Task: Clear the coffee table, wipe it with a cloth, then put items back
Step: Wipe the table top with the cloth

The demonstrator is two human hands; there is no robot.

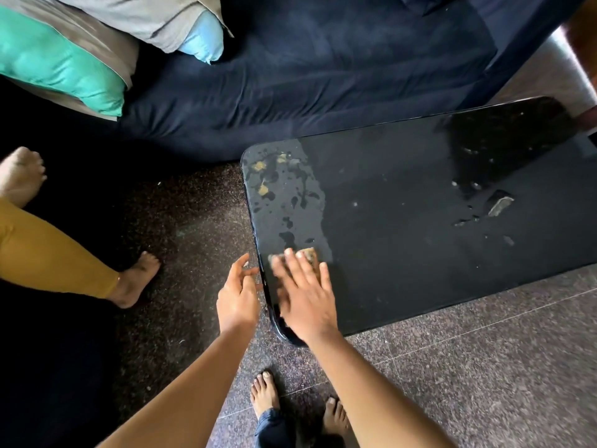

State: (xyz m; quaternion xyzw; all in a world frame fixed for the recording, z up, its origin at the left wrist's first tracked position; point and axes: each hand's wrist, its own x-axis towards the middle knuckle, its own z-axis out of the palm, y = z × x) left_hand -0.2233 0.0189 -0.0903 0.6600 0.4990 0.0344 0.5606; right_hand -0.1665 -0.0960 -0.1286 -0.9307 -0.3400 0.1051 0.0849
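Note:
A black glossy coffee table (pixel 420 221) fills the right half of the view, with wet patches and yellowish crumbs near its left end. My right hand (pixel 305 292) lies flat on the table's near left corner, pressing a small tan cloth (pixel 308 253) that peeks out past the fingertips. The hand is blurred. My left hand (pixel 237 297) hovers just off the table's left edge, fingers apart and holding nothing. A small grey scrap (pixel 499 205) lies on the table toward the right.
A dark blue sofa (pixel 323 76) stands behind the table, with teal, grey and light blue cushions (pixel 64 66) at its left. Another person's legs in mustard trousers (pixel 48 250) stand at the left. My bare feet (pixel 265 392) are on the speckled stone floor.

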